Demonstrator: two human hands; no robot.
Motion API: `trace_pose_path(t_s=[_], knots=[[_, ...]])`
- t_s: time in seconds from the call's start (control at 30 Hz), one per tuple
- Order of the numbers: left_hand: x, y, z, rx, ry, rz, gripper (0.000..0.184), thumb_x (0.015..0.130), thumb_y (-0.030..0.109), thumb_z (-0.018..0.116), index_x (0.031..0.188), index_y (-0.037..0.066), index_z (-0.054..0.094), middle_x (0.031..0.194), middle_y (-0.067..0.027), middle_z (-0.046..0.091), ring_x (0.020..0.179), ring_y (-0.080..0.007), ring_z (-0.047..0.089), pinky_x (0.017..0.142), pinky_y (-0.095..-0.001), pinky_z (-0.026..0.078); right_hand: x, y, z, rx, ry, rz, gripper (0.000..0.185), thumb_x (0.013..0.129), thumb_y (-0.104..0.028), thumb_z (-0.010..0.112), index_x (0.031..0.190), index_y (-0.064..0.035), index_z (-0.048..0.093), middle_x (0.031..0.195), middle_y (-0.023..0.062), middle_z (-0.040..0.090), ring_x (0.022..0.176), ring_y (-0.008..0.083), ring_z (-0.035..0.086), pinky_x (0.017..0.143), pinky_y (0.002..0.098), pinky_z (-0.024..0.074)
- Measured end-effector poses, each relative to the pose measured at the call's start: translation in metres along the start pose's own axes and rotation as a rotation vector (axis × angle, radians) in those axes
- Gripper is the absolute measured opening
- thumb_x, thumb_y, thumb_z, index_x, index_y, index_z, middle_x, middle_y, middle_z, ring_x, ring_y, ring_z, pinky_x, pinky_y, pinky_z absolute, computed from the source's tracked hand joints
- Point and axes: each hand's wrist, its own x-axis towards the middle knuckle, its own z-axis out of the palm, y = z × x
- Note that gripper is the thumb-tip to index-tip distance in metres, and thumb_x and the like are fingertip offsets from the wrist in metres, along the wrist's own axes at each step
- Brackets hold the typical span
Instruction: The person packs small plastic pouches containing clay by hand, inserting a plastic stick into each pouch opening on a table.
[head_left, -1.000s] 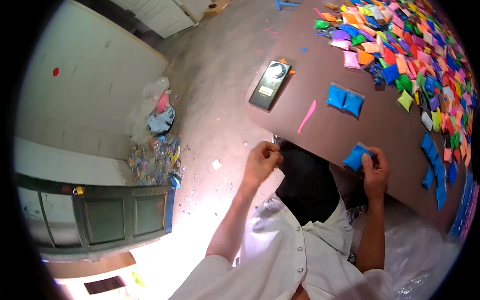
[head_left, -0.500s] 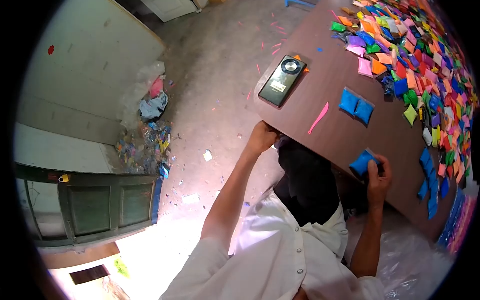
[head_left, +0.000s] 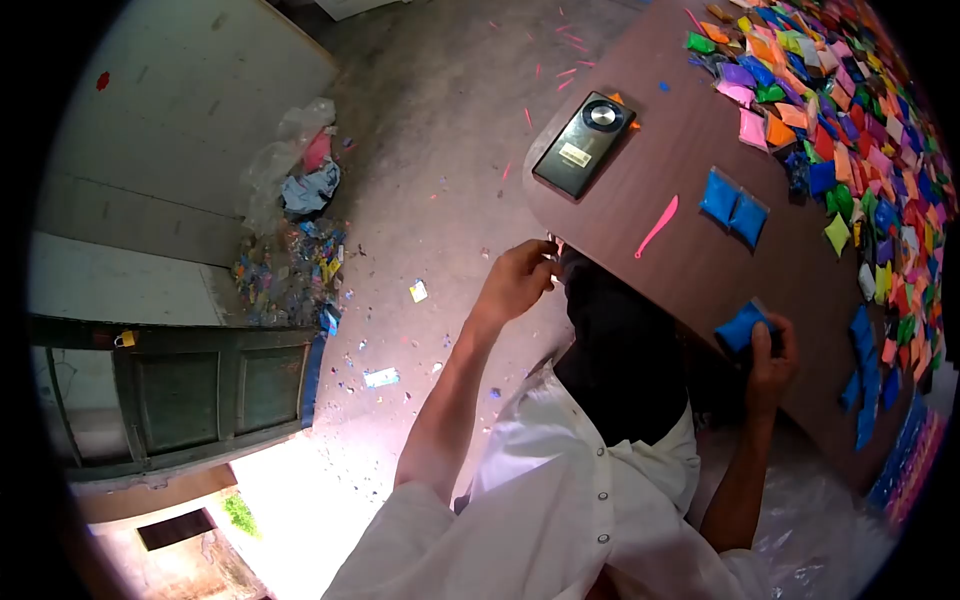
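My right hand (head_left: 775, 358) is closed on a blue clay packet (head_left: 742, 325), a small clear sachet with blue filling, pinched between thumb and fingers at the table's near edge. Beyond it, two joined blue packets (head_left: 733, 208) lie on the tabletop. A pink plastic modelling knife (head_left: 657, 227) rests to their left. My left hand (head_left: 520, 282) is off the table, beside its left edge, over the floor. Its fingers are loosely bent and apart; a tiny pale bit shows by the fingertips, and I cannot tell whether it touches them.
A phone (head_left: 585, 145) lies face down near the corner of the brown table (head_left: 690, 110). Many coloured packets (head_left: 850, 130) are heaped along the far right side. Blue packet strips (head_left: 866, 380) lie at right. Scraps and plastic bags (head_left: 310, 185) litter the floor by the wall.
My left hand has moved out from the table edge, its fist loosening. My right hand still holds the blue packet, which is turned slightly. The whole view has shifted a little.
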Motion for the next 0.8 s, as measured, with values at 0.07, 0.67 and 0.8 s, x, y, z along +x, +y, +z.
trace_pose_path(t_s=[0.07,0.67,0.8], knots=[[0.016,-0.014,0.000,0.004,-0.005,0.005,0.040,0.097,0.008,0.055,0.135,-0.004,0.064,0.106,-0.0122,0.078,0.086,-0.0175,0.072,0.075,-0.0323,0.058,0.000,-0.009,0.001,-0.027,-0.013,-0.012,0.020,0.102,-0.020,0.073,0.111,-0.0021,0.069,0.086,-0.0047,0.060,0.078,0.0052,0.052,0.069,0.0233,0.0407],[-0.003,0.029,-0.010,0.104,-0.030,0.011,0.041,0.095,0.012,0.052,0.127,-0.009,0.067,0.103,-0.0165,0.078,0.079,-0.0195,0.073,0.075,-0.0332,0.059,0.000,-0.004,0.003,-0.005,-0.012,-0.045,0.019,0.103,-0.019,0.071,0.113,-0.0029,0.068,0.087,-0.0048,0.058,0.076,0.0043,0.050,0.067,0.0227,0.0388],[-0.008,0.016,-0.009,0.202,0.045,0.017,0.040,0.099,0.014,0.052,0.130,-0.006,0.067,0.101,-0.0165,0.078,0.076,-0.0202,0.074,0.076,-0.0337,0.059,0.000,-0.003,0.000,-0.013,-0.032,-0.043,0.020,0.103,-0.019,0.072,0.112,-0.0019,0.068,0.089,-0.0042,0.060,0.079,0.0048,0.051,0.069,0.0230,0.0405]])
